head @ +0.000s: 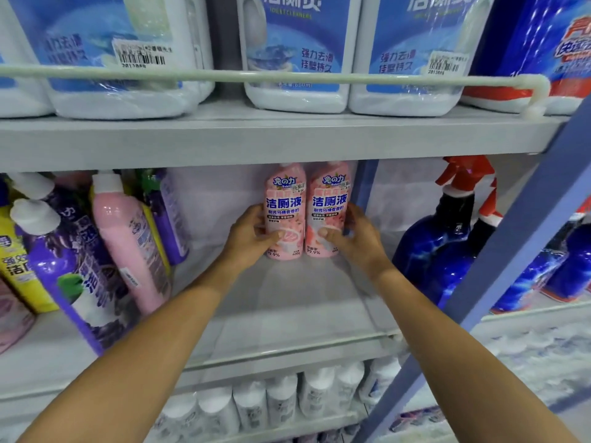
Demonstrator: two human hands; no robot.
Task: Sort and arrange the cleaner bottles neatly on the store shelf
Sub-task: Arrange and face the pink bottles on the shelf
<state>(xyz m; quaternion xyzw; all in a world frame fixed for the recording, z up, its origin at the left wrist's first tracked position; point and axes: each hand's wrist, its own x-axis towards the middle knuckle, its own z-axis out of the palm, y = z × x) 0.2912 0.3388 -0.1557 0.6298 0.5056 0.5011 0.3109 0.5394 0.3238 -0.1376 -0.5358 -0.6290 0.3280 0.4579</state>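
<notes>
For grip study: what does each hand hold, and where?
Left hand grips the left pink bottle, right hand the right pink bottle, both at the lower body.

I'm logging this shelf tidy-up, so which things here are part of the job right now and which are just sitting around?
In the job: left pink bottle, held by the left hand; right pink bottle, held by the right hand; probably the leaning purple bottle.
Just there: white jugs above; blue spray bottle; white bottles below.

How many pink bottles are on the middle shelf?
3 for sure: left pink bottle in the left hand, right pink bottle in the right hand, leaning pink bottle further left. A pink shape at the edge may be another.
</notes>
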